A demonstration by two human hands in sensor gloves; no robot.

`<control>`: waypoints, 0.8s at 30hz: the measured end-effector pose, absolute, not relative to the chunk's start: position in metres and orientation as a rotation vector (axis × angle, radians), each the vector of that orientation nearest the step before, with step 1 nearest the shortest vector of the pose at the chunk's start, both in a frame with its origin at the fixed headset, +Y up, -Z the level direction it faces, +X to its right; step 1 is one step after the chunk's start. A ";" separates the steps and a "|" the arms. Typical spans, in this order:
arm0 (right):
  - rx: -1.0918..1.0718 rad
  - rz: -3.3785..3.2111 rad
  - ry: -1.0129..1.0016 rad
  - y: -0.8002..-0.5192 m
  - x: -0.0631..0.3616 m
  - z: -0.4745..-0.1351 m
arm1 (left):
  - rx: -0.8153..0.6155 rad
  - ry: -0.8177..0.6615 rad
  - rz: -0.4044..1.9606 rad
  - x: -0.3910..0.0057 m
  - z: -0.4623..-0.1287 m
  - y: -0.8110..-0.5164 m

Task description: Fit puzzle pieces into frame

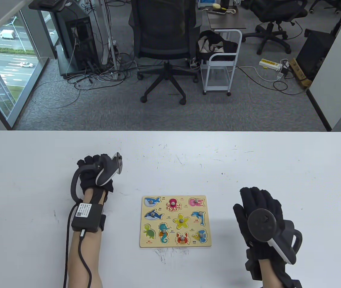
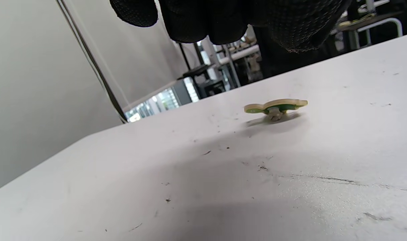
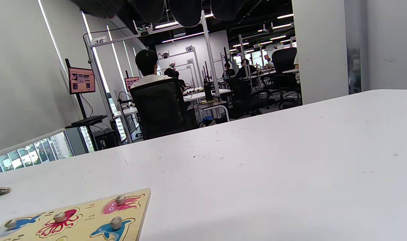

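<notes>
The wooden puzzle frame lies flat at the table's middle front, with sea-animal pieces with knobs seated in it; its corner also shows in the right wrist view. The turtle slot shows a green turtle picture and no knob. A green-edged piece lies upside down on its knob on the table, just beyond my left hand's fingertips; in the table view the hand hides it. My left hand is left of the frame and holds nothing. My right hand rests flat right of the frame, fingers spread and empty.
The white table has rounded far corners and scuff marks. Beyond its far edge are an office chair and a white cart. A cable runs along my left forearm.
</notes>
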State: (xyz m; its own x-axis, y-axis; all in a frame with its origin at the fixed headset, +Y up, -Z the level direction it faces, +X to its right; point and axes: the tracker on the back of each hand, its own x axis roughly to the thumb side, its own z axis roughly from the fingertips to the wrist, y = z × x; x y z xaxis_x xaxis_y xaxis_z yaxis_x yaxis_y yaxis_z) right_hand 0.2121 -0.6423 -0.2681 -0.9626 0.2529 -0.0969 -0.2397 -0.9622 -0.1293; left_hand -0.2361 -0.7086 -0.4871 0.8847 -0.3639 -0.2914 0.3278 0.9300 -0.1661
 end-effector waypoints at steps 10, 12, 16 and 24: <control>-0.173 2.922 -0.170 -0.643 0.207 -0.268 | -0.165 0.325 -0.399 -0.230 -0.522 -0.743; -0.173 2.917 -0.172 -0.642 0.207 -0.268 | -0.186 0.330 -0.384 -0.230 -0.527 -0.749; -0.176 2.922 -0.185 -0.642 0.207 -0.267 | -0.222 0.326 -0.372 -0.228 -0.536 -0.762; -0.169 2.925 -0.200 -0.641 0.205 -0.266 | -0.282 0.350 -0.428 -0.226 -0.545 -0.781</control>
